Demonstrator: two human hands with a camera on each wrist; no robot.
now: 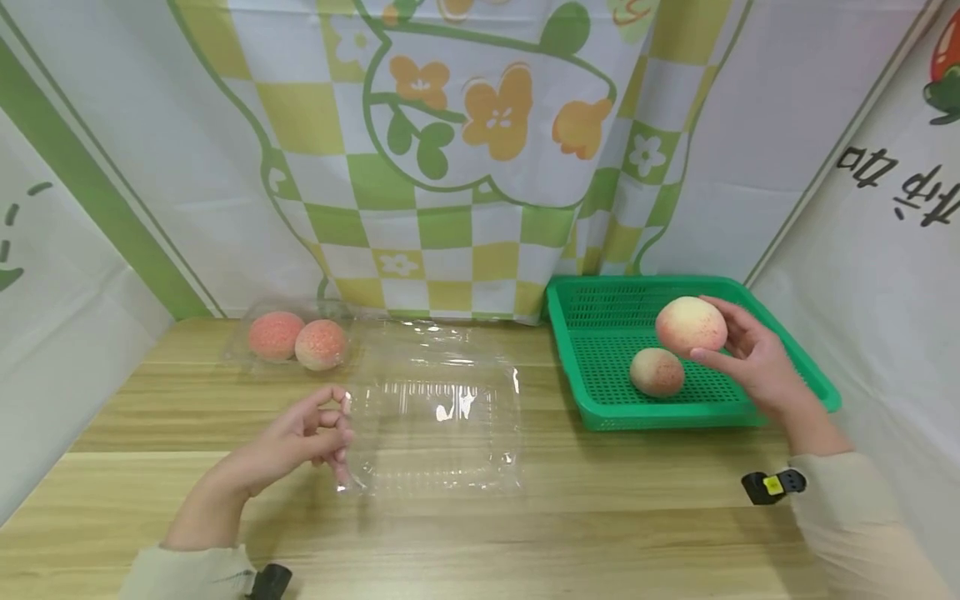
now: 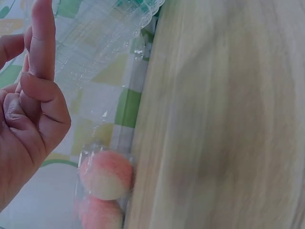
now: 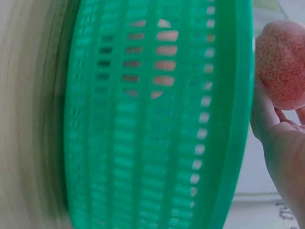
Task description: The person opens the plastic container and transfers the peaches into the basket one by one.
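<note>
In the head view, my right hand [image 1: 757, 358] grips a pale yellow and pink peach [image 1: 691, 326] between thumb and fingers, above the green basket. A browner peach [image 1: 657, 372] lies in that basket [image 1: 592, 412]. My left hand [image 1: 300, 437] pinches the left edge of an open clear plastic clamshell box [image 1: 431, 433] that has nothing in it. From the left wrist, the hand [image 2: 35, 105] shows some fingers bent and one finger upright against the box [image 2: 90, 47]. The right wrist view has the held peach [image 3: 283, 64] just beyond the basket's rim [image 3: 238, 114].
Two redder peaches [image 1: 276, 336] sit in another clear plastic box [image 1: 238, 343] at the table's back left. A checked, flower-printed cloth [image 1: 465, 225] hangs behind the wooden table [image 1: 570, 533]. White printed sheets [image 1: 885, 275] stand at both sides.
</note>
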